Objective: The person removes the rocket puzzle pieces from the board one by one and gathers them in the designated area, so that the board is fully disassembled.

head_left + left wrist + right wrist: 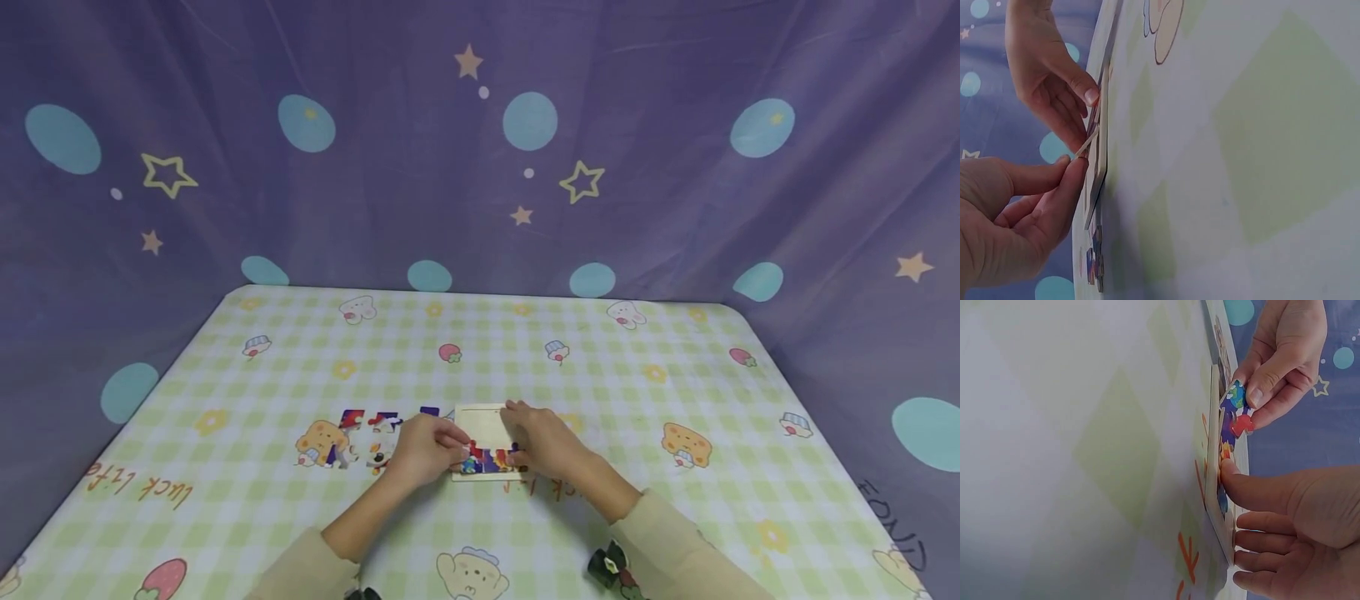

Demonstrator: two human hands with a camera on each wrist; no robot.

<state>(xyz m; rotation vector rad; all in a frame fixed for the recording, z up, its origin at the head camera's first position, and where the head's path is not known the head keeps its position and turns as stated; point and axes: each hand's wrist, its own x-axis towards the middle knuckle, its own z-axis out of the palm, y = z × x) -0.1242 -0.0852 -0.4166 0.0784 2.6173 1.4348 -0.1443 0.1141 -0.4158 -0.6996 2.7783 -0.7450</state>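
Observation:
My left hand (429, 450) pinches a jigsaw piece (1237, 394) between thumb and fingers. The piece, blue and green with a red part, tilts over the left end of a row of pieces in a pale puzzle tray (480, 407). Along the tray's near side lie fitted colourful pieces (495, 460); the bare pale base shows behind them. My right hand (551, 440) is at the tray's right side, its thumb pressing on the fitted pieces, its other fingers extended by the edge. In the left wrist view the held piece (1087, 142) appears edge-on.
Left of the tray lie several loose jigsaw pieces, among them a red and purple one (351, 418) and a white one (378, 457); the left hand partly covers this group. A checked, cartoon-printed cloth (480, 525) covers the table. Behind hangs a purple curtain (420, 192).

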